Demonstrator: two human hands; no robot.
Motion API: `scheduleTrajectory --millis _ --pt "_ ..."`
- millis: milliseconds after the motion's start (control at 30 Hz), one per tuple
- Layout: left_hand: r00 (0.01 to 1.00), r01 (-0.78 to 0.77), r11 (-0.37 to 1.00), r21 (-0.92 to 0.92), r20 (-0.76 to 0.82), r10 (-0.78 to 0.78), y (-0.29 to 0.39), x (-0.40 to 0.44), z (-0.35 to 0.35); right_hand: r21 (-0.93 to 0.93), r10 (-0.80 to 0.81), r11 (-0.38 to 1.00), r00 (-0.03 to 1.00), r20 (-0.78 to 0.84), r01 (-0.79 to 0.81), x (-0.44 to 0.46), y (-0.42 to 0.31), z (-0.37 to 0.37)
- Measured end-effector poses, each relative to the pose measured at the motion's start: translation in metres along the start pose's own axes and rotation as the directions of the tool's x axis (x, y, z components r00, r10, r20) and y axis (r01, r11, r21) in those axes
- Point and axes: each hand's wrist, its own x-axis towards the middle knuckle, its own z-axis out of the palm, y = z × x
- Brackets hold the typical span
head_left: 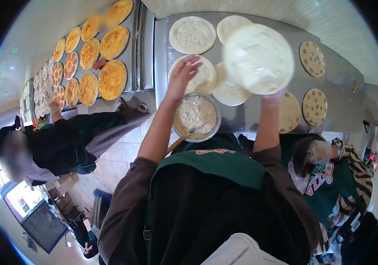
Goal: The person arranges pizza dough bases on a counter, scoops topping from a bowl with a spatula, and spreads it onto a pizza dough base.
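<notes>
My right hand is mostly hidden beneath a round pizza base and holds it up from below. The base is pale and looks spread with a wet white layer; its edge is blurred by motion. My left hand is over a pale pizza base on the steel table, fingers stretched out and holding nothing; I cannot tell whether it touches that base. Just below my left hand stands a metal bowl of white, lumpy sauce or batter. A wooden-handled utensil leans in it.
More pizza bases lie on the steel table, two at the right with round toppings. Several cheese-covered pizzas fill another table at left. A person stands there; another in gloves is close at my right.
</notes>
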Motion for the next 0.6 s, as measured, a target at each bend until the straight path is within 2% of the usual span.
scheduleTrajectory --millis 67,100,133,167,200,267,300,333,400,467,533,600 --pt "0.988 0.126 0.93 -0.346 0.129 -0.086 -0.017 0.0 0.002 -0.111 0.074 0.992 0.993 0.092 -0.064 -0.048 0.044 0.044" --pt "0.959 0.182 0.775 -0.606 0.283 -0.004 -0.022 -0.011 -0.011 -0.169 0.132 0.98 0.981 0.141 -0.108 -0.065 0.066 0.053" --pt "0.909 0.275 0.546 -0.792 0.399 0.121 -0.026 -0.024 -0.025 0.055 0.343 0.922 0.874 0.343 -0.383 -0.079 0.08 0.063" --pt "0.994 -0.045 0.919 -0.391 0.071 0.079 -0.026 -0.041 -0.032 0.204 0.455 0.731 0.687 0.567 -0.652 -0.094 0.091 0.071" --pt "0.998 -0.044 0.944 -0.328 -0.048 0.03 -0.024 -0.061 -0.046 0.01 0.518 0.799 0.695 0.499 -0.602 -0.11 0.096 0.08" --pt "0.998 -0.049 0.853 -0.52 -0.054 0.025 -0.019 -0.095 -0.082 -0.385 0.587 0.799 0.737 0.335 -0.462 -0.142 0.095 0.103" --pt "0.999 -0.045 0.799 -0.599 -0.043 0.024 -0.016 -0.114 -0.101 -0.626 0.561 0.746 0.723 0.403 -0.23 -0.154 0.087 0.101" --pt "0.999 -0.051 0.771 -0.634 -0.04 0.033 -0.013 -0.131 -0.119 -0.793 0.527 0.606 0.777 0.343 -0.062 -0.172 0.088 0.094" --pt "0.998 -0.067 0.713 -0.698 -0.046 0.049 -0.008 -0.167 -0.154 -0.961 0.402 0.171 0.875 0.271 0.22 -0.218 0.099 0.069" --pt "0.996 -0.085 0.682 -0.726 -0.056 0.065 -0.005 -0.198 -0.182 -0.925 0.562 -0.095 0.787 0.256 0.368 -0.276 0.12 0.062" --pt "0.995 -0.093 0.653 -0.751 -0.059 0.074 -0.006 -0.223 -0.202 -0.895 0.749 -0.146 0.638 0.177 0.421 -0.311 0.148 0.05" --pt "0.996 -0.085 0.636 -0.767 -0.049 0.074 -0.01 -0.239 -0.211 -0.996 0.755 -0.013 0.654 0.046 0.085 -0.319 0.161 0.047"
